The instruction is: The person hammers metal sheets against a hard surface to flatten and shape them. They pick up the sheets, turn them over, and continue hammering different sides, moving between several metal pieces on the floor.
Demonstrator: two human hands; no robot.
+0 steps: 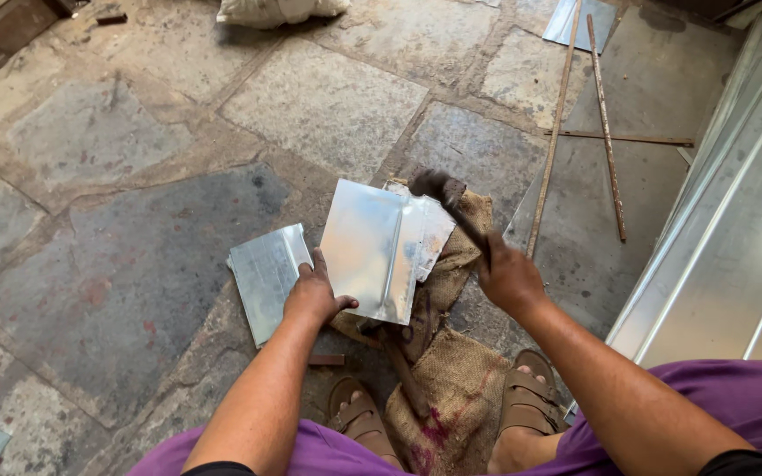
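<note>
Sandalled feet (451,414): planted either side of the burlap sacking (456,388), closest to the camera.
Right hand (509,280): was closed fully round the handle of the hammer (453,204), whose blurred head hung over the sheet's right fold.
Left hand (313,295): lay flat, fingers spread, pinning the bent metal sheet (372,247) at its lower left edge; it gripped nothing.
Sheet: rested on the sacking over the stone floor (134,264), a second flat piece (265,278) just beside it.
Doing it well: probably short strokes along the crease, with the pinning fingers kept well away from the head.
Surroundings: rusty rods (606,132) and corrugated panels (734,256) lay to the right.
</note>
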